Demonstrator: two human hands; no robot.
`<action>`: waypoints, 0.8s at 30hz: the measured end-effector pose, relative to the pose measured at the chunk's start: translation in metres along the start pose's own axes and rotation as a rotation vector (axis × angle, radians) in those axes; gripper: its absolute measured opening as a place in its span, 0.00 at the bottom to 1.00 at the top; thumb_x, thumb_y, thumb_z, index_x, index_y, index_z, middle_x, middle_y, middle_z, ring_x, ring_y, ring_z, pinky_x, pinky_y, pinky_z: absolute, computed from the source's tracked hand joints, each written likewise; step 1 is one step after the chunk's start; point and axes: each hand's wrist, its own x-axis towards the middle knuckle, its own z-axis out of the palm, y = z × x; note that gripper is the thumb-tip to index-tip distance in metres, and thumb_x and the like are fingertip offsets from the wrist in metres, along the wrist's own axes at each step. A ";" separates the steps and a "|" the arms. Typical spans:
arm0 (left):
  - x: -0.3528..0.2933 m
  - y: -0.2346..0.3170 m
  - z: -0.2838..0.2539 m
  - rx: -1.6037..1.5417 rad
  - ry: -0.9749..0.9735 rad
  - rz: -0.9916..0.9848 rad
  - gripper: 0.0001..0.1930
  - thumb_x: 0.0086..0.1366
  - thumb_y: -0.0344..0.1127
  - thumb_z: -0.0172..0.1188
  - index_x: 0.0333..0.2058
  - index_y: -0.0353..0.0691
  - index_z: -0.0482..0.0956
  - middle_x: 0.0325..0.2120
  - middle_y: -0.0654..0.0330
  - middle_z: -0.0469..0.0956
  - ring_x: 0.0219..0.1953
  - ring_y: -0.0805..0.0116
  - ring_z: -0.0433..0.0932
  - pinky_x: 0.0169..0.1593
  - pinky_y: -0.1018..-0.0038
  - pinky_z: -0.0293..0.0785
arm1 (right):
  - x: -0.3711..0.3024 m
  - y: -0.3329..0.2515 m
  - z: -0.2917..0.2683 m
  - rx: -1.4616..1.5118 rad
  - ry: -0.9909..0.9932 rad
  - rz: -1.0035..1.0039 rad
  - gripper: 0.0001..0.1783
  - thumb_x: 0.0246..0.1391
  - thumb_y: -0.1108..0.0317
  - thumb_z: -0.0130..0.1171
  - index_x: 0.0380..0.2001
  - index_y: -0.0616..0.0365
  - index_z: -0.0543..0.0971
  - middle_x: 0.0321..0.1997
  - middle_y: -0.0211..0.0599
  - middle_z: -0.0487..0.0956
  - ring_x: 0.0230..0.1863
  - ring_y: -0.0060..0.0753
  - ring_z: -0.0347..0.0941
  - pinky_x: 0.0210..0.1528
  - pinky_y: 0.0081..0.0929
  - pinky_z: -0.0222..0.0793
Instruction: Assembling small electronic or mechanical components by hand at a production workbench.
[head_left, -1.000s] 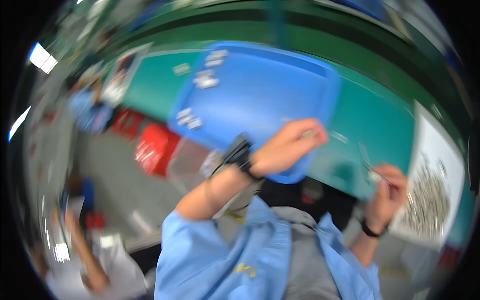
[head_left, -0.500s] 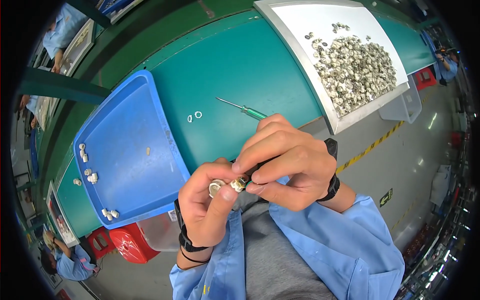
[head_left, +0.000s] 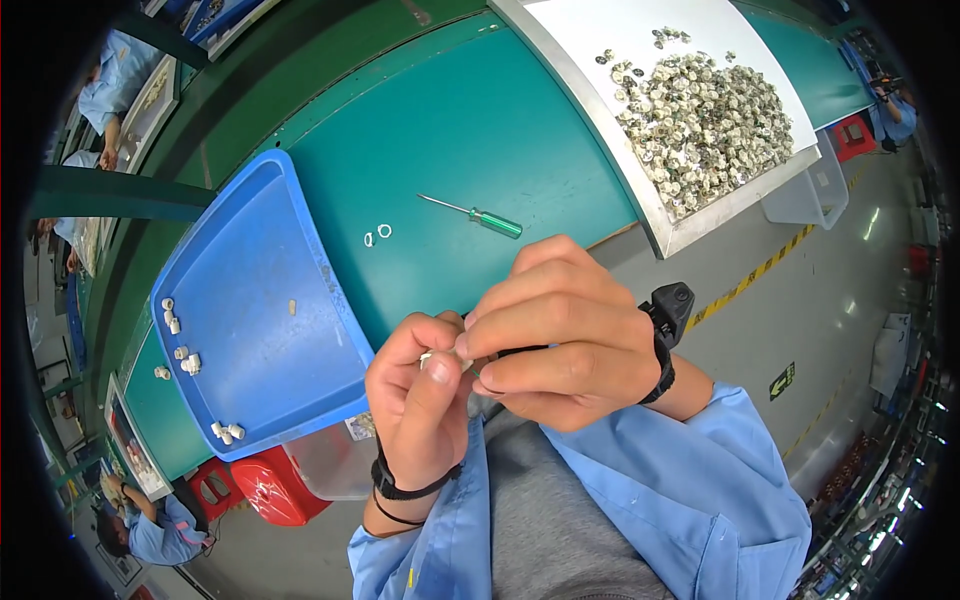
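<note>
My left hand (head_left: 415, 395) is closed, its thumb and fingers pinching a small white plastic fitting (head_left: 426, 357) that is mostly hidden behind the fingertips. Against the same fitting, from the right, press the thumb and fingertips of my right hand (head_left: 570, 335). Whatever lies between the two sets of fingertips cannot be made out in full. A green-handled screwdriver (head_left: 495, 222) rests on the green table beyond my right hand. Farther left lie two thin white rings (head_left: 385, 231), side by side.
A blue tray (head_left: 322, 250) at the left holds several small white fittings (head_left: 191, 364) along its left side. At the far right, a metal-edged white tray (head_left: 560, 65) bears a heap of small round parts (head_left: 700, 125). A red stool (head_left: 275, 485) stands below the blue tray. Co-workers sit farther off.
My hands have drawn closer together, and the fingertips now cover most of the fitting that showed before. The view has shifted slightly, leaving the whole screwdriver handle visible.
</note>
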 end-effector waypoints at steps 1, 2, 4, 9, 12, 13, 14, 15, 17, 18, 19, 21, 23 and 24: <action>0.001 0.001 -0.005 0.048 -0.028 -0.017 0.11 0.70 0.38 0.56 0.39 0.34 0.71 0.31 0.62 0.72 0.34 0.75 0.69 0.38 0.78 0.65 | 0.000 0.001 -0.002 0.003 -0.010 -0.011 0.13 0.45 0.78 0.70 0.35 0.56 0.79 0.37 0.38 0.84 0.33 0.34 0.80 0.34 0.30 0.69; 0.001 0.002 -0.009 0.094 -0.057 -0.036 0.11 0.70 0.38 0.55 0.39 0.34 0.71 0.30 0.63 0.72 0.33 0.76 0.69 0.37 0.79 0.64 | -0.001 0.001 -0.004 0.003 -0.020 -0.021 0.13 0.46 0.78 0.70 0.35 0.56 0.79 0.37 0.38 0.84 0.31 0.33 0.80 0.34 0.29 0.70; 0.001 0.003 -0.007 0.138 -0.088 -0.059 0.11 0.70 0.38 0.55 0.38 0.34 0.71 0.30 0.64 0.72 0.32 0.76 0.69 0.37 0.79 0.63 | 0.001 0.003 -0.007 0.037 -0.040 -0.012 0.13 0.46 0.78 0.70 0.35 0.57 0.80 0.36 0.38 0.83 0.30 0.33 0.79 0.33 0.29 0.70; 0.001 -0.002 0.006 0.323 -0.035 0.130 0.07 0.67 0.32 0.58 0.37 0.33 0.73 0.28 0.62 0.73 0.30 0.76 0.68 0.35 0.79 0.62 | -0.003 0.003 -0.009 0.142 0.003 0.044 0.14 0.45 0.79 0.71 0.36 0.59 0.80 0.33 0.38 0.83 0.28 0.31 0.78 0.32 0.29 0.71; 0.000 -0.011 0.004 0.594 -0.044 0.407 0.06 0.65 0.27 0.60 0.37 0.31 0.74 0.27 0.60 0.74 0.29 0.75 0.69 0.33 0.79 0.63 | -0.007 0.001 -0.008 0.171 0.042 0.066 0.14 0.45 0.80 0.71 0.36 0.60 0.79 0.33 0.39 0.83 0.28 0.31 0.77 0.32 0.30 0.71; 0.000 -0.013 0.000 0.614 -0.056 0.445 0.06 0.63 0.26 0.60 0.37 0.30 0.75 0.27 0.59 0.74 0.28 0.74 0.69 0.33 0.78 0.63 | -0.008 0.000 -0.008 0.180 0.039 0.066 0.14 0.44 0.80 0.71 0.35 0.60 0.79 0.33 0.40 0.83 0.28 0.31 0.77 0.32 0.30 0.71; 0.000 -0.014 -0.003 0.633 -0.069 0.483 0.07 0.62 0.24 0.61 0.38 0.29 0.75 0.27 0.58 0.75 0.28 0.74 0.69 0.32 0.78 0.63 | -0.009 -0.001 -0.008 0.190 0.037 0.067 0.14 0.44 0.81 0.71 0.35 0.60 0.79 0.33 0.41 0.83 0.28 0.31 0.77 0.32 0.30 0.71; 0.000 -0.015 -0.005 0.652 -0.081 0.521 0.08 0.61 0.23 0.62 0.39 0.28 0.75 0.26 0.57 0.75 0.27 0.73 0.70 0.31 0.77 0.64 | -0.009 -0.002 -0.009 0.188 0.037 0.067 0.14 0.44 0.81 0.71 0.35 0.60 0.79 0.33 0.41 0.83 0.28 0.31 0.77 0.32 0.30 0.71; 0.001 -0.014 -0.006 0.651 -0.093 0.530 0.08 0.61 0.23 0.61 0.39 0.28 0.75 0.26 0.57 0.75 0.27 0.73 0.70 0.31 0.77 0.64 | -0.007 -0.004 -0.012 0.233 -0.010 0.124 0.14 0.43 0.81 0.70 0.35 0.60 0.79 0.34 0.42 0.83 0.28 0.32 0.77 0.32 0.30 0.71; 0.002 -0.014 -0.007 0.651 -0.103 0.539 0.09 0.61 0.23 0.61 0.39 0.27 0.75 0.25 0.57 0.75 0.26 0.73 0.70 0.30 0.77 0.64 | -0.005 -0.004 -0.013 0.257 -0.034 0.152 0.14 0.43 0.81 0.70 0.34 0.60 0.79 0.35 0.43 0.83 0.28 0.33 0.77 0.32 0.30 0.71; 0.003 -0.014 -0.008 0.650 -0.115 0.549 0.09 0.61 0.23 0.61 0.39 0.27 0.75 0.25 0.57 0.75 0.26 0.72 0.71 0.30 0.76 0.65 | -0.004 -0.005 -0.013 0.258 -0.034 0.152 0.14 0.43 0.81 0.70 0.34 0.60 0.79 0.35 0.43 0.83 0.28 0.33 0.77 0.32 0.30 0.71; 0.001 -0.013 -0.006 0.667 -0.098 0.516 0.08 0.61 0.22 0.61 0.39 0.27 0.75 0.25 0.57 0.75 0.26 0.72 0.70 0.29 0.76 0.64 | 0.000 -0.009 -0.012 0.307 -0.022 0.271 0.13 0.43 0.82 0.68 0.33 0.60 0.78 0.35 0.44 0.83 0.29 0.35 0.78 0.32 0.29 0.72; -0.002 -0.011 -0.004 0.698 -0.064 0.447 0.08 0.61 0.22 0.61 0.39 0.28 0.75 0.25 0.57 0.75 0.26 0.73 0.70 0.29 0.77 0.64 | -0.001 -0.009 -0.012 0.331 -0.017 0.334 0.13 0.43 0.82 0.67 0.33 0.60 0.78 0.35 0.45 0.83 0.30 0.36 0.78 0.32 0.29 0.72; -0.003 -0.009 -0.004 0.697 -0.064 0.446 0.08 0.61 0.22 0.61 0.39 0.28 0.75 0.25 0.57 0.75 0.26 0.73 0.70 0.29 0.77 0.64 | -0.001 -0.007 -0.012 0.277 -0.025 0.271 0.13 0.43 0.83 0.67 0.33 0.61 0.78 0.35 0.46 0.83 0.31 0.37 0.79 0.32 0.29 0.72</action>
